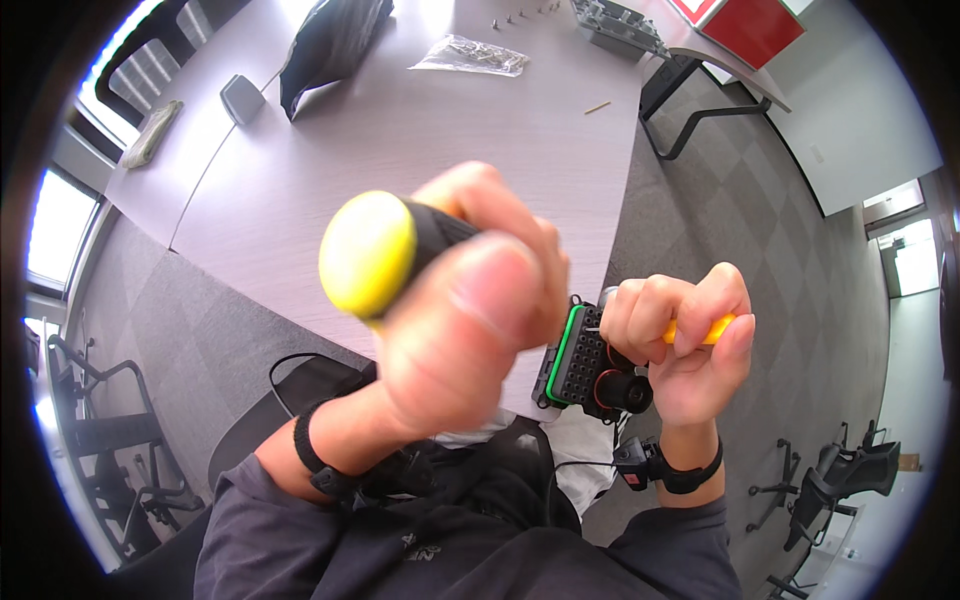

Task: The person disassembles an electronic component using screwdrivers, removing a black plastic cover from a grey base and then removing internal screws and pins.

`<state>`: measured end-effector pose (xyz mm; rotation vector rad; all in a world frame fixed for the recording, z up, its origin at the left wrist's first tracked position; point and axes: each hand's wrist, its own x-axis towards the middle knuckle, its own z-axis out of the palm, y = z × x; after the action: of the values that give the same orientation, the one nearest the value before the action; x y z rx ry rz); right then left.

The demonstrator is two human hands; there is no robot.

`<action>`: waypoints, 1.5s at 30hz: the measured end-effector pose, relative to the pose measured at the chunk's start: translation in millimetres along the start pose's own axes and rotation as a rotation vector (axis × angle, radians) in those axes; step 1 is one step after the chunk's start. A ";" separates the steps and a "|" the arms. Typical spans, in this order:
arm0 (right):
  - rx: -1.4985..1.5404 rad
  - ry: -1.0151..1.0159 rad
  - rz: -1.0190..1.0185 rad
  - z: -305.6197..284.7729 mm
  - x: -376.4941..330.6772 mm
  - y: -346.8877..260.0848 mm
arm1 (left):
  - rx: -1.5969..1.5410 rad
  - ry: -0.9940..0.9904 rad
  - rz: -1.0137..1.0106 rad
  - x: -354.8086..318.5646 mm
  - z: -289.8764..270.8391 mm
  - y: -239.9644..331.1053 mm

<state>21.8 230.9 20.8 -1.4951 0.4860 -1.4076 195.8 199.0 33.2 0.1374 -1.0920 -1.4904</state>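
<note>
High and close to the camera, my left hand (450,320) is closed around a thick tool handle (366,254) with a rounded yellow end and a black grip. The rest of that tool is hidden behind my fingers. My right hand (690,335) grips a yellow-handled tool (708,330), perhaps a screwdriver. A thin metal shaft shows at the left of that fist, pointing at a black device (577,365). The device has a studded face, a green edge strip and black cylinders with orange rings. It sits at the table's near right corner; whether the shaft touches it, I cannot tell.
On the table (280,200) lie a clear bag of small metal parts (470,57), a black bag (330,50), a thin stick (597,107) and several small screws (508,18). A grey tray-like part (620,27) stands at the far right edge. Chairs (840,475) stand around.
</note>
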 end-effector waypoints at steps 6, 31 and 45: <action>-0.011 -0.001 -0.007 0.7 2.0 1.1 | -0.028 0.017 -0.054 -1.8 3.3 2.7; -0.197 -0.001 -0.138 -1.0 -0.7 8.0 | 0.161 -0.024 0.022 -4.3 0.8 2.0; -0.180 0.019 -0.276 -15.1 9.3 13.1 | -0.112 -0.182 -0.047 14.0 -21.8 6.0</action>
<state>14.6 211.9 12.2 -1.7473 0.4397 -1.6267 210.3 176.8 32.1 -0.0529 -1.1531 -1.6266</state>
